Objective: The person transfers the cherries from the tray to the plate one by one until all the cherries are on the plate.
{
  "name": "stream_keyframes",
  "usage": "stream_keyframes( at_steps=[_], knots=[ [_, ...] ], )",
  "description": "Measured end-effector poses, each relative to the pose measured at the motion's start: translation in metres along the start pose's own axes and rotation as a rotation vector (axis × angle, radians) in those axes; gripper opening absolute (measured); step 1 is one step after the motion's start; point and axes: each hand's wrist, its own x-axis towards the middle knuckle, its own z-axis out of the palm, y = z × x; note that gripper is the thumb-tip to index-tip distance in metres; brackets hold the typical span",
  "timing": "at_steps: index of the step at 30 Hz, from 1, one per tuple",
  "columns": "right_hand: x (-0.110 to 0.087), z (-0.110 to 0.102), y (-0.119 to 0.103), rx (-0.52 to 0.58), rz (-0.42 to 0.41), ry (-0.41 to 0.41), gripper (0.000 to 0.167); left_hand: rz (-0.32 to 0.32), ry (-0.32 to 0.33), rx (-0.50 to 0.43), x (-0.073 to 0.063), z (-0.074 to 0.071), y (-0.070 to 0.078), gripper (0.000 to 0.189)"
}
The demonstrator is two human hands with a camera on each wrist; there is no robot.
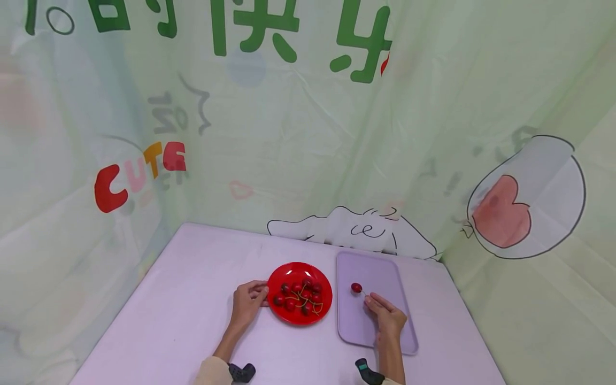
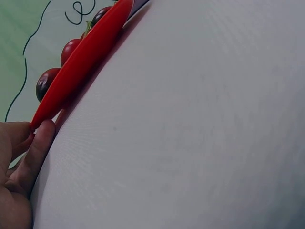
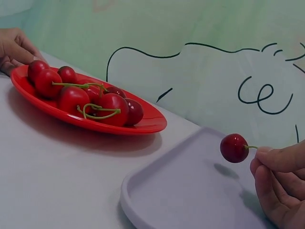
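My right hand (image 1: 387, 316) pinches the green stem of a cherry (image 3: 234, 148) between thumb and fingers. That cherry hangs a little above the purple tray (image 3: 167, 191), with its shadow on the tray's surface. My left hand (image 1: 249, 302) grips the left rim of a red plate (image 1: 299, 319), thumb and fingers on either side of the edge in the left wrist view. On the plate lies a heap of several dark red cherries (image 3: 74, 98), some with green stems. In the left wrist view the plate appears edge-on and hides most of the fruit.
Plate and tray stand side by side on a pale table (image 1: 202, 267), the tray to the right. Printed cloth (image 1: 289, 133) hangs behind the table and along its sides. A dark strap device (image 1: 242, 372) sits on the left wrist, another (image 1: 368, 372) on the right.
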Motion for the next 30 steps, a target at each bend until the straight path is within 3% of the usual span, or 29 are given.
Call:
stream_keyframes(
  at_steps=[10, 18, 30],
  knots=[
    [0.002, 0.004, 0.009, 0.072, -0.002, -0.048, 0.014, 0.012, -0.003, -0.024, -0.001, 0.0, 0.0, 0.025],
    [0.001, 0.008, 0.009, 0.098, 0.0, -0.073, 0.015, 0.005, 0.002, -0.015, 0.0, 0.0, -0.002, 0.024],
    [-0.006, 0.014, 0.002, 0.09, 0.018, -0.078, 0.028, 0.006, 0.004, -0.017, 0.001, 0.001, 0.001, 0.022]
  ],
)
